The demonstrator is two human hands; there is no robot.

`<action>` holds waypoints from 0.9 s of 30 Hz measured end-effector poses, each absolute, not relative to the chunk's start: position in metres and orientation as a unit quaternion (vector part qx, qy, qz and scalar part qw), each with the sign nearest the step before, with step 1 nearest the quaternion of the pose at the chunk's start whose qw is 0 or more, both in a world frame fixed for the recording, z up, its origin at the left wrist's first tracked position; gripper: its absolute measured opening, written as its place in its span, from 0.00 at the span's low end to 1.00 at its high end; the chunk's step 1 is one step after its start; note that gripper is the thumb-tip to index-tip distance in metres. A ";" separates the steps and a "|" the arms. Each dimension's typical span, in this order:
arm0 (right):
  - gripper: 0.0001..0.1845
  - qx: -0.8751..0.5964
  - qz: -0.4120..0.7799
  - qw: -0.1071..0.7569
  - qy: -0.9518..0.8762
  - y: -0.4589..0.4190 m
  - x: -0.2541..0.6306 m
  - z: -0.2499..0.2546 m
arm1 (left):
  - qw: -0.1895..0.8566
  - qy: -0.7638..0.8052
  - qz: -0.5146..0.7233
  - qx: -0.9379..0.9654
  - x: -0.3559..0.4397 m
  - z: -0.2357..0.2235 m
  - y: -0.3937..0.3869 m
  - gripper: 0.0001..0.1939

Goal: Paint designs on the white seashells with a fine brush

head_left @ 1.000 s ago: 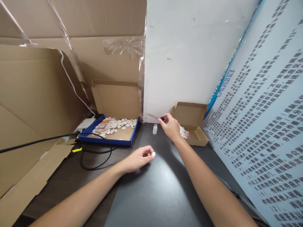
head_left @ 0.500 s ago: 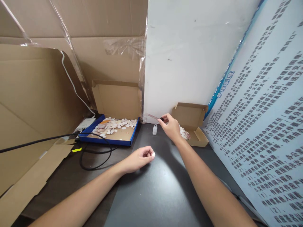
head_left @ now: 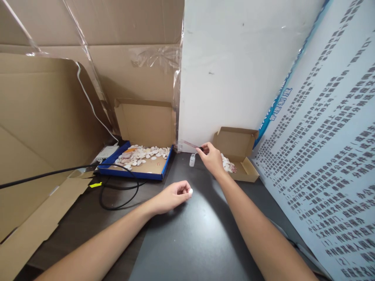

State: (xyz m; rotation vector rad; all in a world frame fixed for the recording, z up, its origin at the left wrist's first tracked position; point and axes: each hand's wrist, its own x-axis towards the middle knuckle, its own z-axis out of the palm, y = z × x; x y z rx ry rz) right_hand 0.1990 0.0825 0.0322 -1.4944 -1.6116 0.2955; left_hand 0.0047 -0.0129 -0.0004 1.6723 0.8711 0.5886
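Observation:
Low over the grey tabletop (head_left: 187, 242), my left hand (head_left: 172, 197) is closed in a pinch. A small white shell (head_left: 191, 191) sticks out at its fingertips. Farther forward, my right hand (head_left: 211, 158) grips the black end of a thin, see-through pinkish stick (head_left: 190, 144), which looks like a dropper and points left, tilted slightly up. Just left of my right fingers stands a small clear glass bottle (head_left: 192, 160), upright and with its neck partly near the fingers. The stick's far tip is faint against the white board.
A blue-edged cardboard box (head_left: 162, 173) full of white shells (head_left: 140, 156) lies open at the left. Behind my right wrist is a smaller open box (head_left: 249, 171) with shells. A black cable (head_left: 117, 208) loops at the left; a printed board (head_left: 328, 156) leans at the right.
Both hands keep their grips and have hardly moved. The stick is tilted very slightly differently, and the whole view has shifted a little.

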 end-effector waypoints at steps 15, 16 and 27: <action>0.25 -0.614 0.161 0.493 -0.595 0.086 0.204 0.038 | 0.551 0.365 0.248 0.708 0.004 -0.003 -0.011 0.19; 0.25 -0.615 0.161 0.493 -0.594 0.086 0.205 0.038 | 0.551 0.365 0.248 0.708 0.004 -0.002 -0.012 0.19; 0.28 -0.613 0.158 0.494 -0.596 0.089 0.209 0.038 | 0.550 0.367 0.246 0.709 0.004 -0.002 -0.012 0.20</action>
